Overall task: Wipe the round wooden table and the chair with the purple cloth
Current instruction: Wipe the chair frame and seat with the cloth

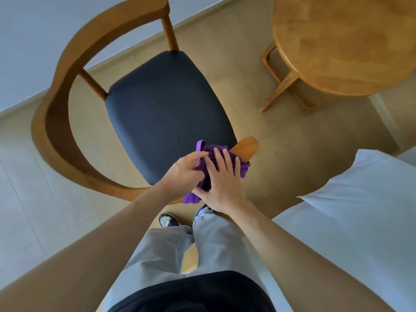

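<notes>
The purple cloth [203, 146] is bunched between both hands over the near right corner of the chair, by the end of its curved wooden armrest [246, 146]. My left hand [183, 171] pinches the cloth's left side with curled fingers. My right hand [221, 180] lies on top of the cloth with straight, spread fingers. The chair has a dark padded seat [164, 109] and a curved wooden backrest [58, 86]. The round wooden table [346, 41] stands at the upper right, apart from both hands.
A bed with white sheets and a pillow [364, 199] fills the lower right, close to my right arm. Beige floor [258, 86] separates chair and table. A pale wall [33, 41] runs behind the chair. My legs and shoes stand just below the chair.
</notes>
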Demonstrator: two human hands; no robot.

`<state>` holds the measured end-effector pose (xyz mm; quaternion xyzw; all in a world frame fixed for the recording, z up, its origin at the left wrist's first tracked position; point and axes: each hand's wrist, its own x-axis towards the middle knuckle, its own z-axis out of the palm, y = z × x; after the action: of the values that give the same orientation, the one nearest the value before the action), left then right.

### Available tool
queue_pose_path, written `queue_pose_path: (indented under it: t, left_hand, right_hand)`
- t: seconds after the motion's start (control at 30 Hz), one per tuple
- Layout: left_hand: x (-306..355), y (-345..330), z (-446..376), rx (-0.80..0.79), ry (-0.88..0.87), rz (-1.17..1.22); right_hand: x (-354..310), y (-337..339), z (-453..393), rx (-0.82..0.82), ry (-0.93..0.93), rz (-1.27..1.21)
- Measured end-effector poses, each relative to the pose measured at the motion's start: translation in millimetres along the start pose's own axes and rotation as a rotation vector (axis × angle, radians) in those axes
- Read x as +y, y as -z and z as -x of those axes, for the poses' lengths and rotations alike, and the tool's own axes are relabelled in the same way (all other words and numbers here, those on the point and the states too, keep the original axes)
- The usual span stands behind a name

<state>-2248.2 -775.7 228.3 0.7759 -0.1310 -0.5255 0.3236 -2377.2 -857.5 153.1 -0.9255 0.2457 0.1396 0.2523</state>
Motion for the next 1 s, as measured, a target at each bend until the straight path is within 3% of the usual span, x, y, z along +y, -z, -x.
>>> queue_pose_path:
  t: [0.23,0.43,0.57,0.77,0.9,1.0]
  left_hand:
    - [-55,16,-5,0.011,-0.112,-0.511]
    - [-115,16,-21,0.048,-0.377,-0.806]
    - [-132,26,-41,-0.002,-0.352,-1.01]
    - [-144,19,-42,0.137,-0.381,-0.988]
    - [-143,22,-45,0.169,-0.438,-0.99]
    - [-144,22,-46,0.207,-0.457,-0.996]
  right_hand:
    - [26,-11,-22,0.152,0.006,0.181]
    - [37,15,-52,0.36,-0.281,0.052]
    - [-6,-11,-54,0.438,-0.44,0.019]
    - [-42,-59,-18,0.429,-0.345,0.125]
    - [-8,-40,-17,0.419,-0.237,0.162]
    - [25,-15,-41,0.484,-0.3,0.112]
